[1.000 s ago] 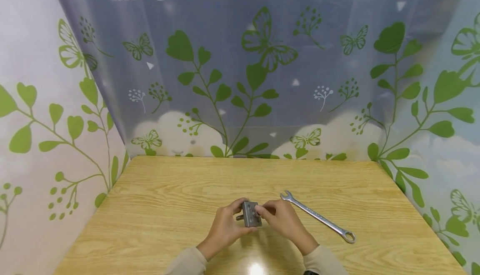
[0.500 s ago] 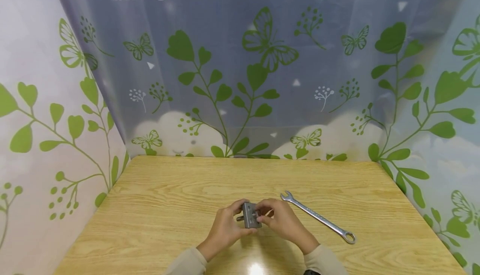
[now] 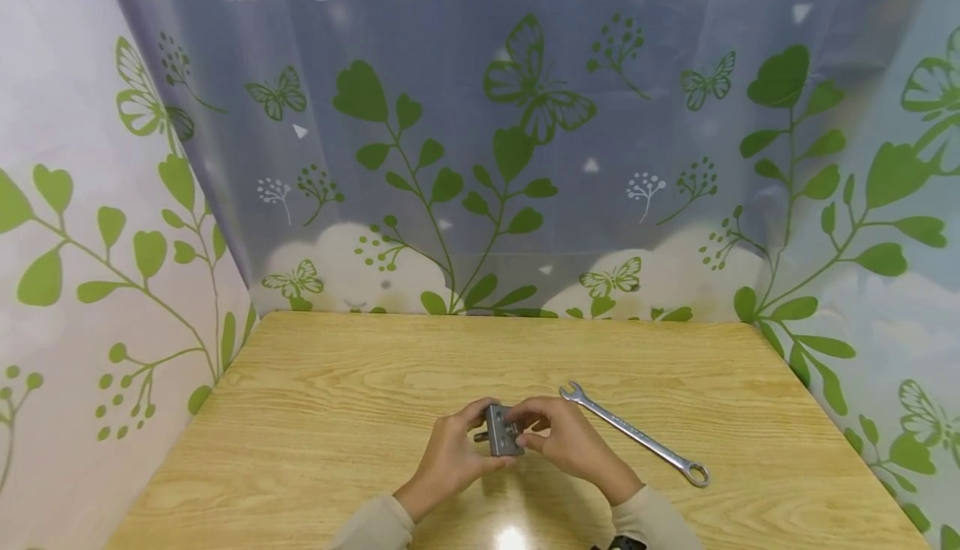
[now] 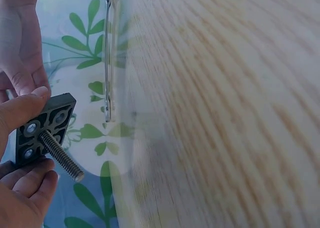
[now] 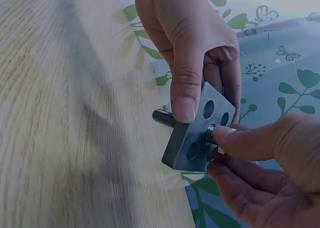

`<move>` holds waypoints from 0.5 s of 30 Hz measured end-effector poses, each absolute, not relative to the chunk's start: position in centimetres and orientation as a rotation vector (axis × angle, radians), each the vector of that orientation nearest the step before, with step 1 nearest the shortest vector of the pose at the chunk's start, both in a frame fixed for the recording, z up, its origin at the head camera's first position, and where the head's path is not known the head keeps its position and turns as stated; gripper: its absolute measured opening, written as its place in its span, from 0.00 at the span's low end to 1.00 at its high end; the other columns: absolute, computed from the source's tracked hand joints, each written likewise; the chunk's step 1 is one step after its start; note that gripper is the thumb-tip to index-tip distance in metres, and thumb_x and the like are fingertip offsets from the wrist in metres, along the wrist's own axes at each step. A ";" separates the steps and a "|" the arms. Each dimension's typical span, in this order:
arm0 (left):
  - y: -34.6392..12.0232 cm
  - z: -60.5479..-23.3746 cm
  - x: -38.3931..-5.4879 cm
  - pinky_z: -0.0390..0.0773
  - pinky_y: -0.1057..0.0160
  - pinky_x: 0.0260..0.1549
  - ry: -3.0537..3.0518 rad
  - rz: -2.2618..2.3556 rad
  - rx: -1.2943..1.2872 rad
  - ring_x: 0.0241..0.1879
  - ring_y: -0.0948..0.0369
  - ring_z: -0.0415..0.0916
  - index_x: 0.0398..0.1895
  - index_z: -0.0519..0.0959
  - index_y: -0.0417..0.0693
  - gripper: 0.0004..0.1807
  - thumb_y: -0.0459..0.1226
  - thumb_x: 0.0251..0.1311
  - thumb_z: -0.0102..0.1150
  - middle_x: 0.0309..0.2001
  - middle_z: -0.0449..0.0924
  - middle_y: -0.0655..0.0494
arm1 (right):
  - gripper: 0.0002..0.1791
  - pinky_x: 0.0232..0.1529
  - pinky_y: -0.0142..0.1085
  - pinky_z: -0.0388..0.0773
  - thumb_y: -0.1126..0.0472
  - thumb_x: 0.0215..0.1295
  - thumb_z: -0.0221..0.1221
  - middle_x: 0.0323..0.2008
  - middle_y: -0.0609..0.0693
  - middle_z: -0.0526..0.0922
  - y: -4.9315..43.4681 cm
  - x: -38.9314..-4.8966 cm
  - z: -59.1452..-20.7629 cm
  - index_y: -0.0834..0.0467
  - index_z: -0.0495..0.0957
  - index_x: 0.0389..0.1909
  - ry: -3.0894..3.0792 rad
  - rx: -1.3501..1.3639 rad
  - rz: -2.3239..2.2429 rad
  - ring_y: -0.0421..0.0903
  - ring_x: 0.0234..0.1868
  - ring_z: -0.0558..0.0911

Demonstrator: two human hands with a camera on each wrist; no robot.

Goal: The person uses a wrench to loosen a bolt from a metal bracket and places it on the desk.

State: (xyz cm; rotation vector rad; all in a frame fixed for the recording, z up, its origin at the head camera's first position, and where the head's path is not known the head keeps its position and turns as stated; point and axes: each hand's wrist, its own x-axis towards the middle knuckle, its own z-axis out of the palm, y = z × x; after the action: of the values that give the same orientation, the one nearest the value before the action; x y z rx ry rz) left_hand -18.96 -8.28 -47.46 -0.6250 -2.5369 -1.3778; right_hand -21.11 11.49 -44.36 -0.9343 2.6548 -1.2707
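Note:
My left hand [image 3: 448, 450] grips a small square dark-grey metal plate [image 5: 192, 130] by opposite edges, thumb on one and fingers on the other, above the table. The plate stands tilted and has round holes. A threaded bolt [image 4: 62, 155] runs through its middle, with a long end sticking out on the left hand's side. On the other face, my right hand [image 3: 570, 442] pinches the shorter end of the bolt between thumb and fingers. A bright bit of metal shows between those fingertips in the right wrist view; the fingers hide most of it.
A silver combination wrench [image 3: 637, 436] lies slantwise on the wood-grain table [image 3: 360, 358], right of the hands. Behind and beside the table hang curtains [image 3: 450, 158] printed with leaves and butterflies.
My right thumb and fingers have shifted on the bolt end, the thumb moving lower and the fingers spreading round it. The left hand, plate and wrench stay about where they were.

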 end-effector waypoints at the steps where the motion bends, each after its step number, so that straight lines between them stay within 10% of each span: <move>1: -8.3 -47.5 -19.0 0.82 0.57 0.48 -2.536 -1.379 -0.626 0.48 0.53 0.82 0.56 0.74 0.39 0.38 0.37 0.38 0.79 0.49 0.83 0.47 | 0.13 0.41 0.34 0.81 0.66 0.58 0.65 0.41 0.48 0.84 11.5 -21.1 -44.4 0.57 0.82 0.45 2.647 -0.900 -1.284 0.44 0.40 0.82; 15: -8.3 -47.5 -19.0 0.82 0.57 0.48 -2.535 -1.388 -0.648 0.48 0.52 0.82 0.57 0.74 0.39 0.37 0.35 0.39 0.78 0.50 0.82 0.45 | 0.22 0.19 0.30 0.73 0.47 0.70 0.54 0.20 0.46 0.80 11.0 -21.3 -44.8 0.60 0.83 0.29 2.722 -0.751 -1.230 0.37 0.19 0.75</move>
State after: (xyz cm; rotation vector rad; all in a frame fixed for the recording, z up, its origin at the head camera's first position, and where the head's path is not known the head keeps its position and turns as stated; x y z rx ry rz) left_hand -18.99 -8.32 -47.54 -0.6480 -2.5347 -1.3882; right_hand -21.27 11.05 -44.81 -0.7511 2.7224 -1.2305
